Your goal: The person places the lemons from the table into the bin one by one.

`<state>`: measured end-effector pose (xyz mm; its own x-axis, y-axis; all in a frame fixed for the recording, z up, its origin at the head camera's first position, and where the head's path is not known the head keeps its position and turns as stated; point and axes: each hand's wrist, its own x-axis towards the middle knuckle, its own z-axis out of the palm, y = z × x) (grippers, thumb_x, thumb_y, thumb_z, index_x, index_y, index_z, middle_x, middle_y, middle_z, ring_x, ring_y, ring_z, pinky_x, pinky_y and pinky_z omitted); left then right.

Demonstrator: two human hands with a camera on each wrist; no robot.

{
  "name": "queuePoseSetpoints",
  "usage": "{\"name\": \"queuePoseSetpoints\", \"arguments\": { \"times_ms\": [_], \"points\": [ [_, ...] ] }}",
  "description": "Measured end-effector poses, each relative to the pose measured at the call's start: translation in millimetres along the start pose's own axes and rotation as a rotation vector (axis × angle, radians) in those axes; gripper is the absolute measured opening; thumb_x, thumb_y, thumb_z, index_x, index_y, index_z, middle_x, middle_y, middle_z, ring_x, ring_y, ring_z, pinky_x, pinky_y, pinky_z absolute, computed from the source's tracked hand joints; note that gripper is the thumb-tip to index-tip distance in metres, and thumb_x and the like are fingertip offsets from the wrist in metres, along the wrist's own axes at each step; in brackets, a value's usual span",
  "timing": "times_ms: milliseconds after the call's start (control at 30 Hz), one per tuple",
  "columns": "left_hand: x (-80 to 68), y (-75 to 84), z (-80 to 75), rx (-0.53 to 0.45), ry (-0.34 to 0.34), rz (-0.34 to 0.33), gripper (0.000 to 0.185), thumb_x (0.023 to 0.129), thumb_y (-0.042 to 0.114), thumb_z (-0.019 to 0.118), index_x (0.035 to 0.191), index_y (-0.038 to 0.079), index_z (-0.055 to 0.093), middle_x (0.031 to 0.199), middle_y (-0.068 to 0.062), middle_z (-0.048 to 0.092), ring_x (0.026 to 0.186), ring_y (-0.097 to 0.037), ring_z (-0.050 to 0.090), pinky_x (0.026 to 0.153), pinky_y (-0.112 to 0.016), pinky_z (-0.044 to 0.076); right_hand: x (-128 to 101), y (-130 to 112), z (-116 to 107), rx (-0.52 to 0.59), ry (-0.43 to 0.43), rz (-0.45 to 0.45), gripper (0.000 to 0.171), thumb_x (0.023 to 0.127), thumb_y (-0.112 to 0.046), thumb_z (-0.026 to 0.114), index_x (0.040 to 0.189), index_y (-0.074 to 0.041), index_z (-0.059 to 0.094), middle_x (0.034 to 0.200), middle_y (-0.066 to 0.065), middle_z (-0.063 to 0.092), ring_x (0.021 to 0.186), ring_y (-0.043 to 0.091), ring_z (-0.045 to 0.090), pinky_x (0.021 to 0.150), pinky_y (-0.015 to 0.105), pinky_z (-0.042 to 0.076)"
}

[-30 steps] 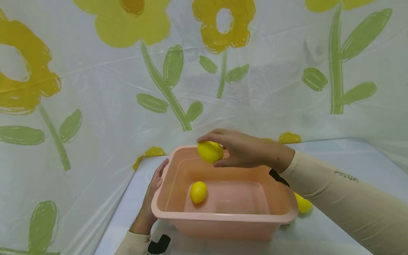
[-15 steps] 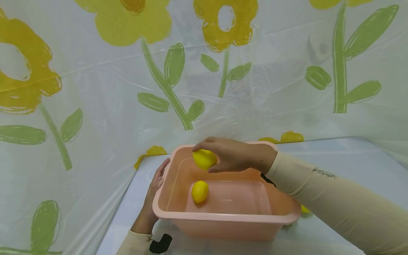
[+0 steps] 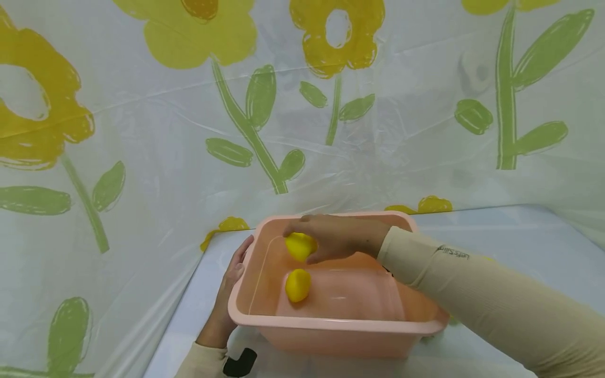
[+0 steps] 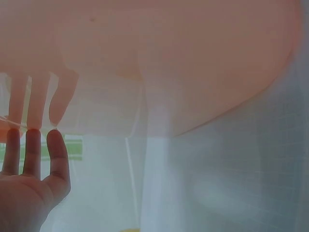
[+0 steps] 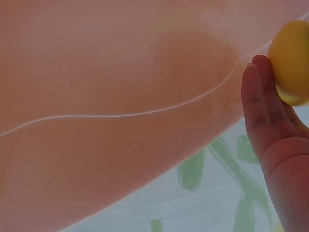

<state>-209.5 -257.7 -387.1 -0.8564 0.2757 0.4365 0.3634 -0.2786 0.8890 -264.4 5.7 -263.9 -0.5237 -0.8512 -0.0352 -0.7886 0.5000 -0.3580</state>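
The left hand lies against the left outer wall of the pink basin, fingers straight and close together, pressing its glossy side. Inside the basin, near its left wall, a loose lemon rests on the floor. Just above it, the right hand pinches a second lemon with curled fingers.

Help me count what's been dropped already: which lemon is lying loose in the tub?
The nearer lemon, alone on the tub floor; the right hand grips the other lemon.
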Motion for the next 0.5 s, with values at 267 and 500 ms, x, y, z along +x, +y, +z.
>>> {"name": "queuePoseSetpoints", "arguments": {
  "times_ms": [267, 500],
  "points": [
    [-4.4, -1.5, -2.5, 0.036, 0.013, -0.006, 0.045, 0.103, 0.031, 0.032, 0.147, 0.035, 0.037, 0.145, 0.023, 0.046, 0.130, 0.005, 0.046, 0.106, -0.012, 0.039, 9.6, 1.9, 9.3, -0.067, -0.042, -0.035, 0.057, 0.089, -0.019, 0.075, 0.142, -0.019, 0.051, 0.137, 0.001, 0.058, 0.124, 0.017, 0.053, 0.112, 0.032, 0.041],
    [1.2, -3.9, -4.1, -0.003, -0.037, 0.040, 0.041, 0.104, 0.031, 0.035, 0.143, 0.038, 0.043, 0.144, 0.021, 0.048, 0.129, 0.005, 0.047, 0.105, -0.012, 0.039, 14.3, 5.2, 18.3, -0.161, -0.072, -0.027, 0.058, 0.086, -0.023, 0.078, 0.139, -0.020, 0.053, 0.125, 0.001, 0.062, 0.113, 0.017, 0.056, 0.106, 0.031, 0.046]
  ]
}}
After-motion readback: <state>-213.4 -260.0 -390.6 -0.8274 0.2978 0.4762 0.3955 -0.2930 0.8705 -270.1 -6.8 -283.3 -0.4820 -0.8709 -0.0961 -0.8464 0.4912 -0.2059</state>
